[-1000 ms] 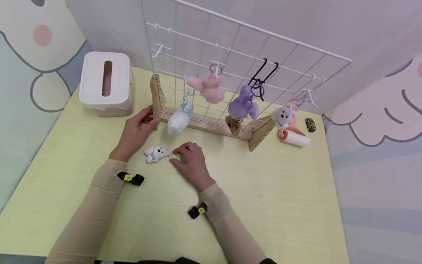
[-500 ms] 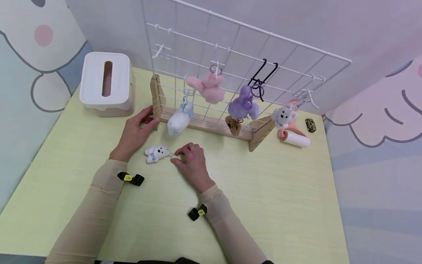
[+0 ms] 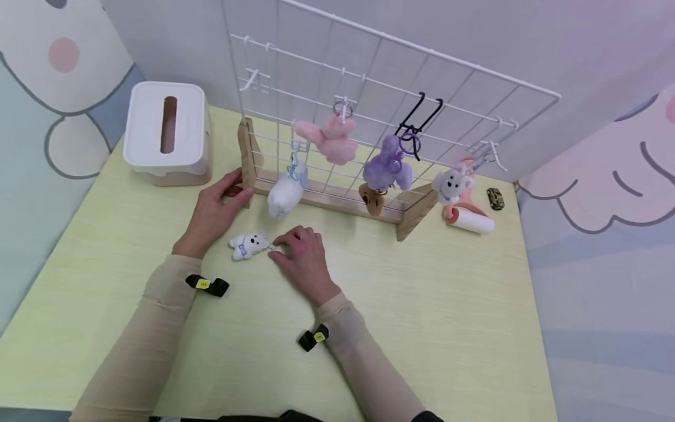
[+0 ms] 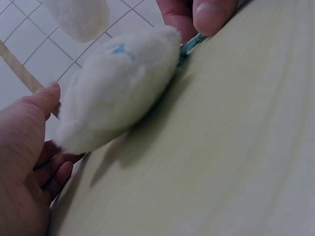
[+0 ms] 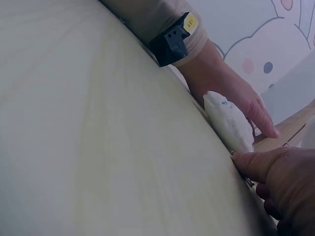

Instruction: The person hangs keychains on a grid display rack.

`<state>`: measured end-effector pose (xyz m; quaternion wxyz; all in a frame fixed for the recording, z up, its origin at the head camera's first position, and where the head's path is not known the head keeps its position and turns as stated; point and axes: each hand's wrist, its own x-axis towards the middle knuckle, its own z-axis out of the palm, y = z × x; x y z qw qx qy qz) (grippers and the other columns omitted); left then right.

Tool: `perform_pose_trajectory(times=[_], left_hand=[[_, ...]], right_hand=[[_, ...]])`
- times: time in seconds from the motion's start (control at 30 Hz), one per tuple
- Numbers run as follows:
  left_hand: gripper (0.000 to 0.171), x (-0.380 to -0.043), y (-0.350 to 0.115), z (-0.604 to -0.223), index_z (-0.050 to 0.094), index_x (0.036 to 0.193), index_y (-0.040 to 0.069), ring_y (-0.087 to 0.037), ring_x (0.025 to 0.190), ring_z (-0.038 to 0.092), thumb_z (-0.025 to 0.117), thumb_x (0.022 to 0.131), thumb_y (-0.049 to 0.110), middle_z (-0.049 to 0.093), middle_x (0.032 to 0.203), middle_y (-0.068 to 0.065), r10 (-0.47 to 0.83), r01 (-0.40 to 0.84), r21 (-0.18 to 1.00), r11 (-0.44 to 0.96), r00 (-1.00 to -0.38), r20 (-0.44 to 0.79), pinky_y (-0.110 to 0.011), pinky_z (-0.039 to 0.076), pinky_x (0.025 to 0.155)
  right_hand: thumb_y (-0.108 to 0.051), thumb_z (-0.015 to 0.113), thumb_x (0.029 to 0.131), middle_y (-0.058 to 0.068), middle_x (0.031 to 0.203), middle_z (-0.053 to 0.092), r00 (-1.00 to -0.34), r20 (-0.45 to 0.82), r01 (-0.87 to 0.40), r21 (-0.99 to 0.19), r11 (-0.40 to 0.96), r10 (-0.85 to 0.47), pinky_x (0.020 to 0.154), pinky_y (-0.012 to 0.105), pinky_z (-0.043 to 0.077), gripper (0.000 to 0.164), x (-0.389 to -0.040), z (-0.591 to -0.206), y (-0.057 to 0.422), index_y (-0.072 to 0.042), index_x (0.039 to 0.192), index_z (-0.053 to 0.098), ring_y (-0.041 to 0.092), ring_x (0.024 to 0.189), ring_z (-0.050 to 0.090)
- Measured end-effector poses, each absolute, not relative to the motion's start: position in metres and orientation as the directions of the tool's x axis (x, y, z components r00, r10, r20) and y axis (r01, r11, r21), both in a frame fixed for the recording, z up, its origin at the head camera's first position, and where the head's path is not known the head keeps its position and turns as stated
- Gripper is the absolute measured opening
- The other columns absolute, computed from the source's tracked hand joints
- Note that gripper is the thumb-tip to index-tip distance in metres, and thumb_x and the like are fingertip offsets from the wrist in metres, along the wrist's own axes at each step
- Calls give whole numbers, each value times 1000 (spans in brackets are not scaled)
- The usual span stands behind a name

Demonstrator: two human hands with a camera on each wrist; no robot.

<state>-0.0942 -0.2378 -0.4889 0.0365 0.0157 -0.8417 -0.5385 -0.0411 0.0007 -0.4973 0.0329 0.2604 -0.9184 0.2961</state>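
A white plush dog keychain (image 3: 249, 245) with blue lettering lies on the table between my hands, its head toward the right. My right hand (image 3: 304, 262) pinches the small clasp end of its strap between thumb and index finger; the fingertips mostly cover the clasp. In the left wrist view the teal strap (image 4: 191, 45) runs from the plush (image 4: 120, 88) to those fingers. My left hand (image 3: 211, 211) grips the left wooden foot (image 3: 246, 155) of a white wire grid rack (image 3: 392, 126), thumb in front and the other fingers partly hidden behind.
On the rack hang a white plush (image 3: 287, 190), a pink plush (image 3: 336, 140), a purple plush (image 3: 387, 167), a brown plush (image 3: 372, 199) and a white dog plush (image 3: 452, 184). A tissue box (image 3: 166, 132) stands left; a lint roller (image 3: 469, 220) and toy car (image 3: 495, 198) lie right.
The right hand has shifted slightly at the strap's end, and its fingertips now cover more of the clasp. The plush has turned a little. The left hand keeps its place at the wooden foot.
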Motion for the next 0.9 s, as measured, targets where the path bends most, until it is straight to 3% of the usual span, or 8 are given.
perform_pose_trajectory(times=[0.23, 0.47, 0.67, 0.9], left_hand=[[60, -95, -238, -490, 51, 159, 25, -20, 111, 61, 66, 104, 46, 69, 131, -15, -68, 10, 912, 411, -997, 41, -17, 46, 82], [60, -94, -238, -490, 51, 159, 25, -20, 110, 61, 66, 105, 45, 70, 129, -16, -65, 11, 916, 402, -997, 40, -17, 46, 82], [59, -95, -240, -490, 52, 159, 25, -21, 111, 62, 66, 105, 44, 69, 133, -14, -60, 34, 911, 410, -996, 64, -16, 46, 83], [62, -95, -239, -490, 51, 159, 25, -22, 114, 62, 66, 104, 48, 68, 135, -13, -57, 4, 914, 407, -998, 30, -17, 46, 83]], right_hand=[[-33, 85, 92, 0, 101, 65, -871, 146, -471, -521, 711, -470, 91, 37, 42, 21, -41, -493, 1, -15, 101, 79, 21, 96, 55], [-33, 88, 89, 2, 103, 64, -879, 206, -468, -544, 696, -430, 91, 39, 45, 30, -38, -498, 9, -13, 107, 76, 22, 94, 55], [-27, 89, 87, 1, 98, 63, -879, 277, -476, -565, 673, -389, 85, 39, 45, 23, -33, -499, 17, -13, 102, 79, 22, 89, 55], [-27, 87, 89, 2, 99, 65, -887, 236, -456, -577, 678, -396, 88, 40, 45, 23, -33, -497, 18, -11, 102, 78, 23, 91, 57]])
